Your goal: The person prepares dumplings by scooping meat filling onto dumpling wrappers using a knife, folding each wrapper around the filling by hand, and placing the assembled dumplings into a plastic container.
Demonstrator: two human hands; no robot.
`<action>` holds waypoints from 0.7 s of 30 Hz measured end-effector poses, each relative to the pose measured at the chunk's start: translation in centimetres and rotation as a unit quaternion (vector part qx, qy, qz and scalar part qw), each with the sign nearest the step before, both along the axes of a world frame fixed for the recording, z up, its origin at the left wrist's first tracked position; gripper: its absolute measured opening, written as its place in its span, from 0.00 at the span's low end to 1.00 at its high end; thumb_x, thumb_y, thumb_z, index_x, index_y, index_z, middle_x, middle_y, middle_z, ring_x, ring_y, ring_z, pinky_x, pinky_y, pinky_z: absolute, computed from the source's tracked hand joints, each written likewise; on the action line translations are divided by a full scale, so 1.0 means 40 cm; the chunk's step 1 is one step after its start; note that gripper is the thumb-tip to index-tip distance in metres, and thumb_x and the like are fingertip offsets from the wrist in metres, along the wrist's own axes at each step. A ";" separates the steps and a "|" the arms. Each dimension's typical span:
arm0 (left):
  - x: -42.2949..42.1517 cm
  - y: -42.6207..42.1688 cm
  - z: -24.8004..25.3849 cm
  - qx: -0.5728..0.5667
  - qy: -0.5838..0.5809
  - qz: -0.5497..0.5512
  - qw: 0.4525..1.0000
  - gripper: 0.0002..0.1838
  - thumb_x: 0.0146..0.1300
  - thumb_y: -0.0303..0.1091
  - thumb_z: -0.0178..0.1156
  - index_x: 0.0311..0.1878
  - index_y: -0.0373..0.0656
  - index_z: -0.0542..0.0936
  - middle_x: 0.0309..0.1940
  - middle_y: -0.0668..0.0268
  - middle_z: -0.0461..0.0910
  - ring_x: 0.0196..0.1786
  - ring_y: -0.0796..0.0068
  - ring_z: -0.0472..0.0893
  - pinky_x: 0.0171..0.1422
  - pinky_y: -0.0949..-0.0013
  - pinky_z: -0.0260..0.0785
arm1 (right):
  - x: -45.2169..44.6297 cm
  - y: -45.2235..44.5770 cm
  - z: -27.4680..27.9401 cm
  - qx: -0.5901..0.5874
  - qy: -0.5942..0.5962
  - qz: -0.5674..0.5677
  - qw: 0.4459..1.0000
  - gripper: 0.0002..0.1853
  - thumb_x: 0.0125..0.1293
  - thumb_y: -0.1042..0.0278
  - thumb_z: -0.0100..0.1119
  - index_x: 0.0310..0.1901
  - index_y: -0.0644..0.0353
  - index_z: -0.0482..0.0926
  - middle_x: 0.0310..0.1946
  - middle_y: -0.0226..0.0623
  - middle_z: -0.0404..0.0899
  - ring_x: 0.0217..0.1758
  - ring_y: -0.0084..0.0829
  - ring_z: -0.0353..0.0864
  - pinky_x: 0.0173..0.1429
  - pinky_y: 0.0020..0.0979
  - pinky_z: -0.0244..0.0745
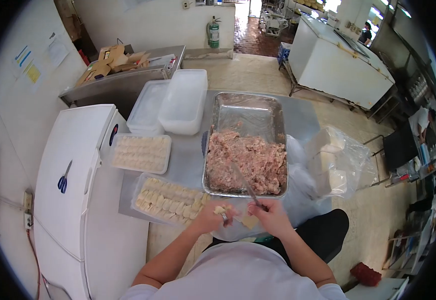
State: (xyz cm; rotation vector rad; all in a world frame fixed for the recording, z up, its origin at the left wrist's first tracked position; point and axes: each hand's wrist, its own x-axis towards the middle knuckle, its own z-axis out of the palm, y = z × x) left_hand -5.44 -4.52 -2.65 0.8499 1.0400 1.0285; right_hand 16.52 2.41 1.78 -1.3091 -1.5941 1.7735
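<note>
My right hand (268, 216) is closed round the handle of a knife (247, 184), whose blade points up over the ground meat (245, 160) in a metal tray (284, 122). Just below that hand is a pale wrapper (249, 220). My left hand (215, 216) is closed near the tray's lower left corner, with a small pale dumpling (220, 209) at its fingers. Beside it lies a plastic container (139, 192) with rows of dumplings. Another container (140, 170) of dumplings stands above that one.
Plastic boxes (184, 102) stand at the table's back left. Plastic bags with white stacks (328, 160) are right of the tray. Scissors (65, 177) lie on a white freezer (60, 150) at left. Farther off are a large white freezer (333, 65) and a person (365, 34).
</note>
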 end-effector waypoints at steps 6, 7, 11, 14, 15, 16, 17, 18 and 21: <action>-0.158 -0.004 -0.108 -0.075 0.027 0.293 0.953 0.06 0.67 0.27 0.58 0.36 0.36 0.81 0.28 0.65 0.81 0.26 0.79 0.76 0.26 0.71 0.66 | 0.016 -0.004 -0.006 -0.001 0.014 -0.026 1.000 0.09 0.71 0.69 0.63 0.38 0.66 0.86 0.29 0.26 0.83 0.32 0.16 0.76 0.37 0.23 0.70; -0.182 -0.002 -0.109 -0.086 0.128 0.276 0.949 0.07 0.68 0.29 0.60 0.37 0.36 0.81 0.29 0.65 0.81 0.26 0.79 0.75 0.26 0.71 0.66 | 0.018 -0.005 -0.011 0.001 0.012 -0.021 1.000 0.09 0.71 0.69 0.63 0.39 0.66 0.86 0.29 0.26 0.83 0.32 0.16 0.76 0.37 0.23 0.70; -0.220 0.010 -0.084 -0.076 0.368 0.205 0.904 0.15 0.69 0.40 0.65 0.36 0.36 0.81 0.28 0.66 0.81 0.26 0.79 0.75 0.29 0.68 0.68 | 0.011 -0.015 -0.007 -0.007 0.007 -0.022 1.000 0.09 0.72 0.68 0.63 0.39 0.68 0.85 0.29 0.27 0.83 0.31 0.16 0.75 0.36 0.23 0.69; -0.239 0.014 -0.100 -0.136 0.300 0.154 0.932 0.18 0.67 0.44 0.68 0.34 0.35 0.82 0.26 0.65 0.80 0.28 0.75 0.77 0.33 0.64 0.71 | 0.011 -0.017 -0.002 -0.005 -0.007 -0.021 1.000 0.10 0.72 0.68 0.63 0.40 0.68 0.85 0.29 0.27 0.83 0.31 0.16 0.75 0.35 0.23 0.68; -0.241 0.018 -0.091 -0.173 0.254 0.135 0.942 0.19 0.66 0.44 0.69 0.33 0.35 0.82 0.25 0.64 0.80 0.28 0.74 0.77 0.35 0.62 0.71 | 0.013 -0.018 -0.005 -0.005 -0.002 -0.024 1.000 0.10 0.72 0.67 0.63 0.40 0.68 0.85 0.29 0.27 0.83 0.31 0.16 0.74 0.35 0.23 0.68; -0.236 0.020 -0.083 -0.161 0.298 0.120 0.933 0.19 0.65 0.44 0.69 0.33 0.34 0.82 0.24 0.62 0.81 0.28 0.71 0.78 0.36 0.61 0.72 | 0.015 -0.019 -0.011 -0.005 0.004 -0.027 1.000 0.10 0.72 0.67 0.63 0.40 0.68 0.85 0.28 0.26 0.82 0.31 0.16 0.74 0.35 0.23 0.68; -0.226 0.023 -0.075 -0.149 0.342 0.106 0.922 0.19 0.64 0.44 0.70 0.33 0.34 0.82 0.24 0.59 0.81 0.28 0.68 0.79 0.37 0.60 0.72 | 0.017 -0.019 -0.015 -0.005 0.009 -0.030 0.999 0.11 0.73 0.67 0.63 0.40 0.68 0.85 0.28 0.26 0.82 0.31 0.16 0.74 0.35 0.23 0.67; -0.215 0.026 -0.064 -0.136 0.385 0.091 0.908 0.19 0.63 0.44 0.70 0.33 0.33 0.83 0.24 0.57 0.82 0.28 0.66 0.80 0.38 0.58 0.73 | 0.019 -0.020 -0.019 -0.005 0.007 -0.031 0.999 0.11 0.72 0.67 0.63 0.40 0.68 0.85 0.28 0.26 0.82 0.31 0.16 0.74 0.35 0.23 0.67; -0.203 0.038 -0.083 -0.063 0.538 0.027 0.840 0.17 0.64 0.41 0.69 0.37 0.32 0.85 0.24 0.53 0.83 0.26 0.65 0.80 0.36 0.59 0.73 | 0.024 -0.022 -0.022 -0.006 0.001 -0.034 0.999 0.11 0.72 0.67 0.63 0.41 0.68 0.85 0.28 0.26 0.82 0.31 0.16 0.74 0.35 0.23 0.67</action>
